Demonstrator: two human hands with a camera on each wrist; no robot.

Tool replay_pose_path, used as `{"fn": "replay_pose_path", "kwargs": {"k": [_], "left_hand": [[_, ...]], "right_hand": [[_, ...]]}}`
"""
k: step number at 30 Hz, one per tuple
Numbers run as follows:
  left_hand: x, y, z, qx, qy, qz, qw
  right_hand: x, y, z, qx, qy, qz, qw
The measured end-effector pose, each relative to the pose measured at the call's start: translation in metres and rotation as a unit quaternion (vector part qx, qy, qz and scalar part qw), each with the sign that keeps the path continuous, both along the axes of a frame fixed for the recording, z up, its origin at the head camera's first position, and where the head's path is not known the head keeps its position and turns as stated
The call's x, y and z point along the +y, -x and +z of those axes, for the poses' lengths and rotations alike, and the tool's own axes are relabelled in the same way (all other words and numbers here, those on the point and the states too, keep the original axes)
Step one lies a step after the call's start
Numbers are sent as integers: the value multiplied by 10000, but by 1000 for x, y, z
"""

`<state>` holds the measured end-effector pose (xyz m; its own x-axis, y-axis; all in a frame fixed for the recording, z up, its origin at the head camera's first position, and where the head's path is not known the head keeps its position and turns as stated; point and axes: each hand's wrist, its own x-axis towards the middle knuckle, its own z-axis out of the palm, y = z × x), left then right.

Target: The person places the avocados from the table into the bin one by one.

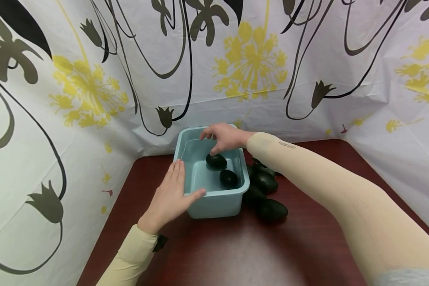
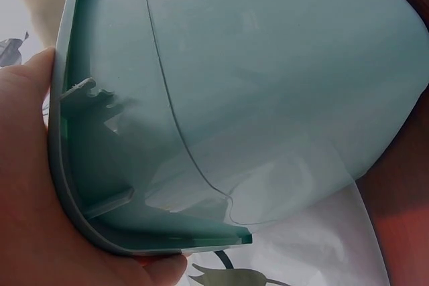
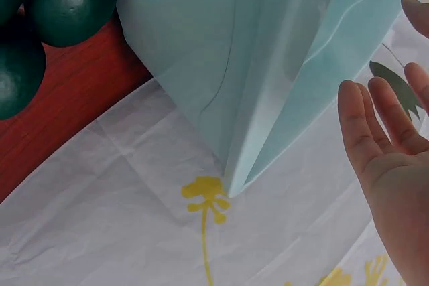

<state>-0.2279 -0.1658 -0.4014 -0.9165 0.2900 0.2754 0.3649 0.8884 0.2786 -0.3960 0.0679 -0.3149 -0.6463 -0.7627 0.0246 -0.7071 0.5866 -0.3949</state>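
A light blue plastic bin (image 1: 214,206) stands on the table with two dark green avocados inside. One avocado (image 1: 216,161) lies near the middle; the other avocado (image 1: 228,178) is closer to the front right corner. My left hand (image 1: 169,198) rests on the bin's front left corner, fingers straight along the side rim and thumb over the front rim. Above the bin's inside is my right hand (image 1: 228,137), its thumb just over the middle avocado. In the right wrist view, that hand (image 3: 395,172) has spread, loosely bent fingers with nothing seen between them.
Several more avocados (image 1: 265,182) lie heaped against the bin's right side, with one avocado (image 1: 271,209) nearest the front. Under everything is a dark red wooden table (image 1: 207,254). A white cloth (image 1: 214,95) with yellow and grey flowers hangs behind and at both sides.
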Motion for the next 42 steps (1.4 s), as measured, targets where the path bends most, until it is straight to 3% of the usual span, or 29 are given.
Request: {"fn": "replay_pose_path", "kwargs": {"k": [14,33,42], "left_hand": [[0,-2,1,0,-18,3,10000],[-1,-1,0,30,-9,-2,10000],[0,-1,0,-25,-31,-18,10000]], "right_hand": [[28,-7,3,-71,387,-10,9992],[64,-24,-6,-179,769,161,9967],[78,-33,-8,-274,861,26,9959]]}}
